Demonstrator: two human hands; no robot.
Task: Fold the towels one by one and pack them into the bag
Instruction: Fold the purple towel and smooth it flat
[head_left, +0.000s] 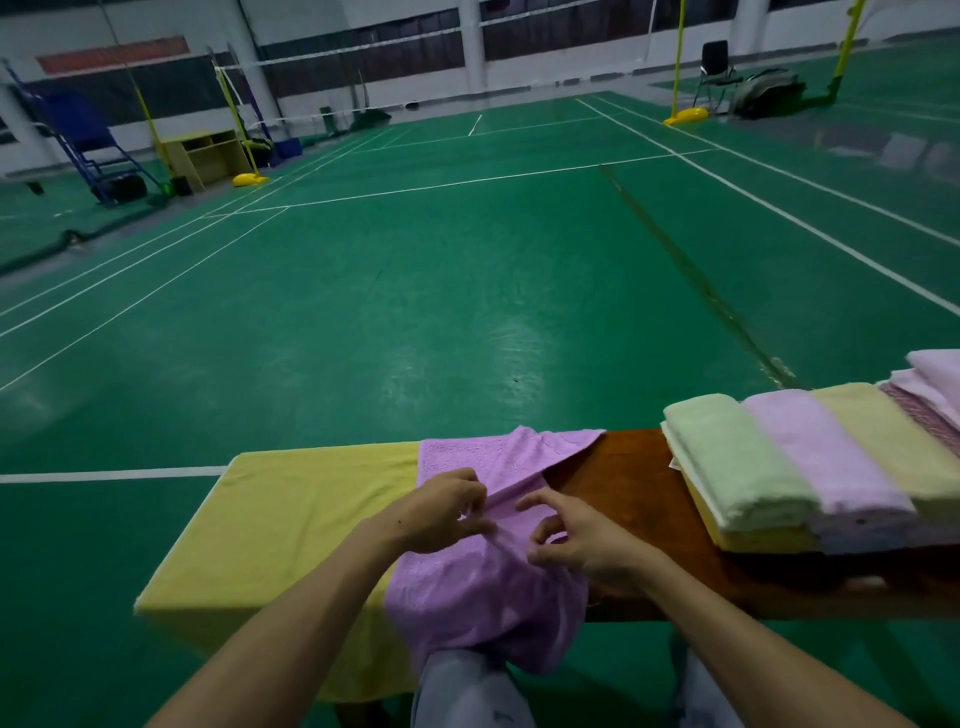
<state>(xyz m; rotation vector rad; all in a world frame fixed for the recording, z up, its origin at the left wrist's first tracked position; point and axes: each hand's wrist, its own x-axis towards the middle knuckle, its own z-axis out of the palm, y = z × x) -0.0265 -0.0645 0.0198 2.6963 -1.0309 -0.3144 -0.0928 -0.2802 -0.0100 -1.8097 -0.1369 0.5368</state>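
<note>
A soft lilac terry towel (483, 597) lies across a dark brown wooden bench (623, 478), its far corner turned over and its near end spilling off the edge onto the person's grey-trousered knee (462, 680). The left hand (441, 514) has its fingers curled round a raised ridge of the cloth at mid-length and pinches it. Just to the right of that pinch the right hand (582, 543) hovers with its forefinger stretched out and thumb bent; whether it has fabric between them cannot be told. Left of the grip a flat yellow towel (291, 519) covers the bench end, partly under the lilac one. Well to the right sits a stack of folded towels in green, lilac and yellow (810, 467). No bag shows. The cloth looks light, limp and a little grippy, so it should sag and crease wherever unsupported. Taking it by two corners or a hemmed edge, rather than by the middle, would likely give a straighter fold.
</note>
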